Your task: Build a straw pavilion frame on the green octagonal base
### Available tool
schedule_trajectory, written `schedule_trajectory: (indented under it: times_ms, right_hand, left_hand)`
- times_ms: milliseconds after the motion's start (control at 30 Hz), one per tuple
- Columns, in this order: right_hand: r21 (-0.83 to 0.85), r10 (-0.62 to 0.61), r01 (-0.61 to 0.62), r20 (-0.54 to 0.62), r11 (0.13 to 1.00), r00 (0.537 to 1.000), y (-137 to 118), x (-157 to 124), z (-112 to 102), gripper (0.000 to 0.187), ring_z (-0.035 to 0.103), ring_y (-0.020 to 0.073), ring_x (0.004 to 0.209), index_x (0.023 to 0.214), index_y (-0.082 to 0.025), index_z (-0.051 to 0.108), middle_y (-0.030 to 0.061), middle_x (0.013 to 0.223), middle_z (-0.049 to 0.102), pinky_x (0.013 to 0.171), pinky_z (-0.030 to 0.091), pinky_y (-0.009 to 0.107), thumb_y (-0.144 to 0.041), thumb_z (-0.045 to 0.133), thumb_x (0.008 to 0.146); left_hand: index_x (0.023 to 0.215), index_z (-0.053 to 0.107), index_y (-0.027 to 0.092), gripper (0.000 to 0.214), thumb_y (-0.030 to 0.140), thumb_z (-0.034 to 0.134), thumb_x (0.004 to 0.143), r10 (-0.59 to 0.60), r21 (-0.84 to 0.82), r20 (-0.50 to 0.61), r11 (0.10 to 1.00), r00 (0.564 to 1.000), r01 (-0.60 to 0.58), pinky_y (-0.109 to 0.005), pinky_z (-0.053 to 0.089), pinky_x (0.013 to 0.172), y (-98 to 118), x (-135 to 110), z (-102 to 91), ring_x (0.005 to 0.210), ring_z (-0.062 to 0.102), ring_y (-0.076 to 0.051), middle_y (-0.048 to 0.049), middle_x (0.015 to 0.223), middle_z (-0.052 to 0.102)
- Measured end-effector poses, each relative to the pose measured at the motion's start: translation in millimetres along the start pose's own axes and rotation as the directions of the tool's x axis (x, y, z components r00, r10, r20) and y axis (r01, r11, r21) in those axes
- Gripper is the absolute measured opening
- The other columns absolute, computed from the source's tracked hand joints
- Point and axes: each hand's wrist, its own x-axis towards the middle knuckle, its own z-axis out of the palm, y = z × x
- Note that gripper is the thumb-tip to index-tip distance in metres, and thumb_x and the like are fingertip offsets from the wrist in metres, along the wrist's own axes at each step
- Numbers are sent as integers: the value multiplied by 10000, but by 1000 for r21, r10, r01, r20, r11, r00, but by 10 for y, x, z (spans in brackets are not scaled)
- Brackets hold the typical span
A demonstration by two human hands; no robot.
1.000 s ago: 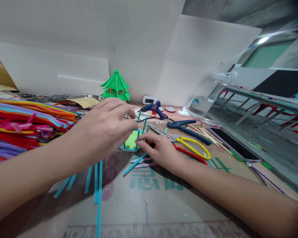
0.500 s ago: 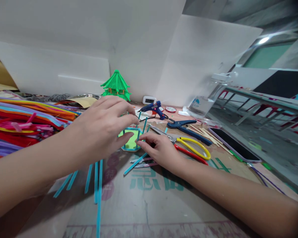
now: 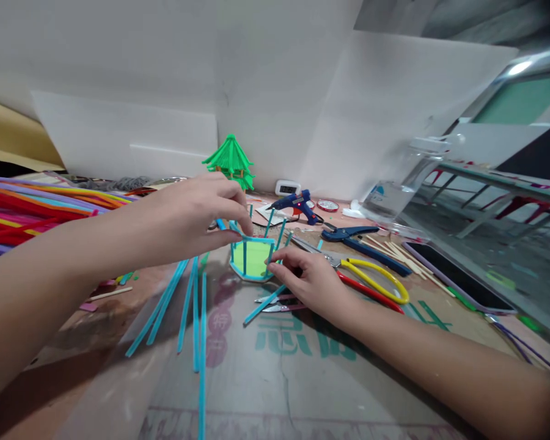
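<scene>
A small frame [image 3: 253, 258] with a yellow-green base, blue edging and several upright blue pipe-cleaner posts stands on the cardboard. My left hand [image 3: 211, 211] reaches over its left side, thumb and fingertips closed at one end of a blue pipe cleaner [image 3: 262, 240] that runs across the post tops. On the frame's right, my right hand [image 3: 305, 275] pinches a blue post near its lower part; the fingers partly hide it. Under the right hand lie small snips [image 3: 279, 304] and a loose blue pipe-cleaner piece [image 3: 259, 310].
More blue strips [image 3: 196, 324] lie in front. Bundled coloured pipe cleaners [image 3: 36, 211] fill the left. Behind stand a green-roofed model [image 3: 230, 159] and a glue gun [image 3: 296, 205]. Scissors with yellow and red handles [image 3: 376, 281], blue cutters [image 3: 366, 241], a phone [image 3: 458, 275] and a clear jug [image 3: 398, 183] are rightward.
The view has shifted left, so things appear further right. My left hand has drawn back to the left of the frame, its fingers now lower at the post tops. My right hand keeps its pinch.
</scene>
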Motion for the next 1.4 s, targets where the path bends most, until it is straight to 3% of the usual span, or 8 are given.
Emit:
schedule_trajectory:
  times_ms: [667,833,1100,1267,1400]
  right_hand:
    - [5,-19,19,-1,1000,1000,-31,3,-8,214,560,134,658,974,-229,726,-11,742,665,613,385,257,-376,575,939]
    - [14,-14,14,7,1000,1000,-27,10,-8,222,567,136,665,975,-225,730,-9,745,666,613,391,258,-378,573,940]
    - [14,-7,7,-9,1000,1000,-39,16,-8,206,526,117,614,967,-216,728,-25,688,627,574,358,238,-361,586,930]
    - [22,-28,28,-6,999,1000,-54,5,-18,209,550,130,667,963,-210,722,-8,733,638,613,381,246,-360,579,937]
    - [31,-34,34,-7,999,999,-43,11,-10,212,555,135,679,950,-205,715,-2,750,644,625,392,249,-366,578,937]
  left_hand:
    - [865,731,231,139,270,618,938,57,9,6,998,998,-57,-300,404,762,33,41,40,858,582,-187,-35,919,657]
    - [847,741,220,187,270,595,953,64,0,-20,998,998,-64,-312,421,769,32,53,58,852,591,-193,-47,909,665]
    - [923,742,241,232,292,527,997,42,-52,34,998,999,-40,-283,428,783,5,43,-3,882,608,-174,-34,940,679]
    - [1045,721,233,221,390,578,983,3,25,-54,1000,999,-1,-329,466,866,135,47,42,1011,632,-218,-48,1061,708]
    - [1075,711,224,195,335,573,994,100,149,-146,986,984,-78,-360,472,943,237,52,144,1056,646,-223,-42,1083,743]
